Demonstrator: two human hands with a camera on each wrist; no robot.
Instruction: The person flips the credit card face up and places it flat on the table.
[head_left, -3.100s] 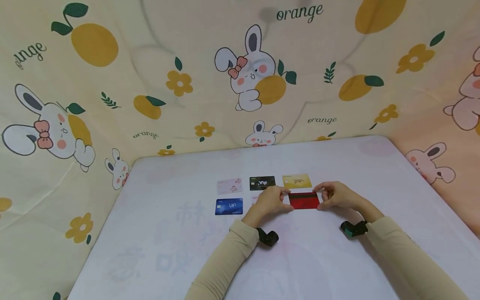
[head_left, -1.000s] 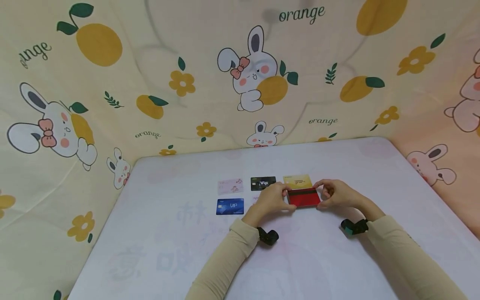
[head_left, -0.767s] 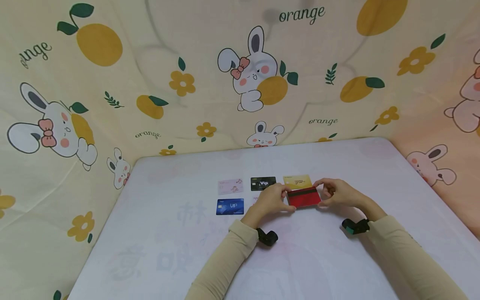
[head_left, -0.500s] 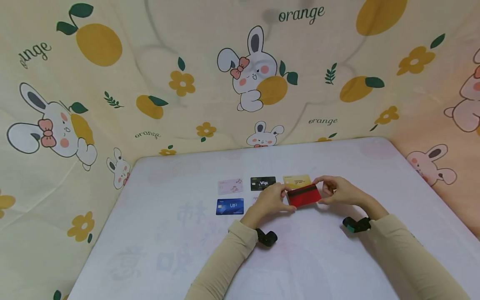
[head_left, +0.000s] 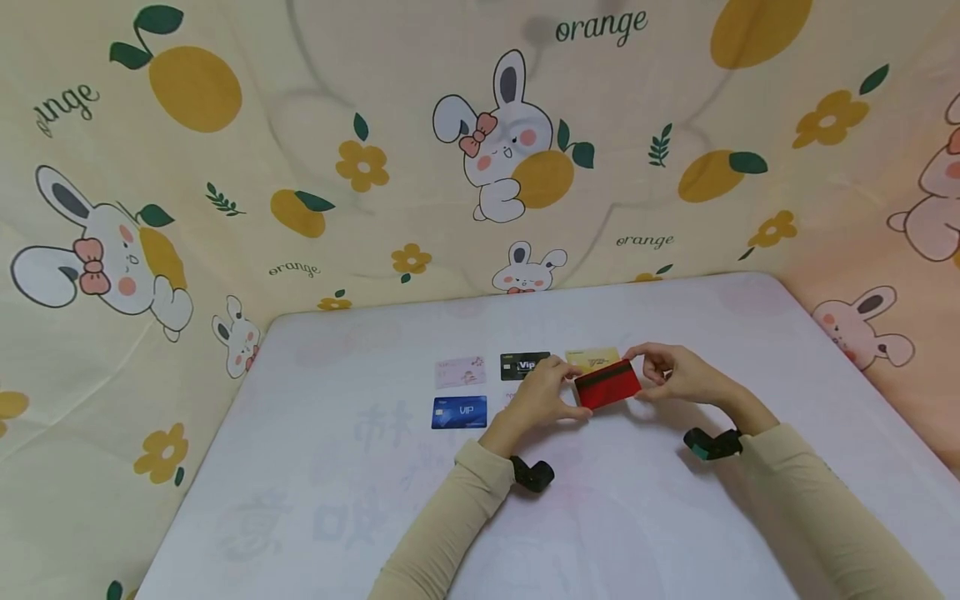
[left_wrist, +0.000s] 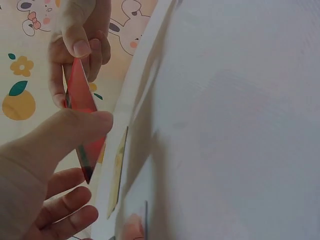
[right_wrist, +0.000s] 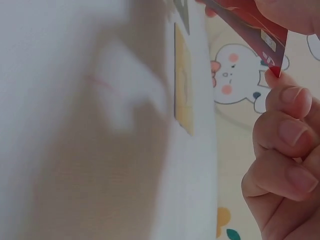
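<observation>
A red card (head_left: 607,385), dark stripe facing the head camera, is held above the table between both hands, its right end higher than its left. My left hand (head_left: 538,394) pinches the left end with thumb and fingers. At the right end, my right hand (head_left: 682,375) pinches it by the corners. The right wrist view shows the card's other face (right_wrist: 252,27), with a gold chip. Just behind it lies a gold card (head_left: 592,358), partly covered in the head view. A pale card (head_left: 511,394) is mostly hidden behind my left hand.
Left of the hands, a black "Vip" card (head_left: 516,365), a pale pink card (head_left: 461,372) and a blue VIP card (head_left: 459,412) lie flat on the white table (head_left: 337,467). A printed cloth (head_left: 450,308) with rabbits and oranges hangs behind the table.
The red card, lying flat about three seconds ago, has been lifted and tilted, its right end rising with my right hand. My left hand has barely moved. The other cards stay put.
</observation>
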